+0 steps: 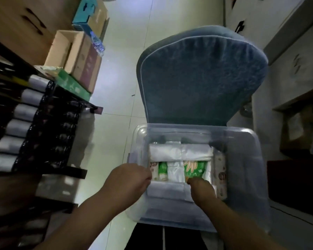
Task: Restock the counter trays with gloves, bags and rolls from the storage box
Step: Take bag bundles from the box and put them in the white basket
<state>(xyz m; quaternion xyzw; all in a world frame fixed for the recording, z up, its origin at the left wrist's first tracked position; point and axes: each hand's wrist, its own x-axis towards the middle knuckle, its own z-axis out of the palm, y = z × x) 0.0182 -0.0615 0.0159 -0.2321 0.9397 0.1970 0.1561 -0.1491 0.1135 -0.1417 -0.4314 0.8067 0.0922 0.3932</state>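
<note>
A clear plastic storage box [242, 186] stands on a blue cushioned chair. Inside lie white folded bags [181, 152], a small green-and-white pack [162, 170] and a larger green pack [194, 168]. My left hand [130, 179] is at the box's left wall with its fingers curled by the small packs; whether it grips anything is hidden. My right hand [201, 190] reaches into the box, fingertips pinching the near edge of the larger green pack. On the left, black counter trays [49, 134] hold a row of white rolls [16, 127].
The blue chair back [202, 76] rises behind the box. Cardboard boxes [76, 56], a green box [72, 85] and a water bottle [98, 44] sit at the counter's far end. Pale tiled floor runs between counter and chair. Cabinets stand on the right.
</note>
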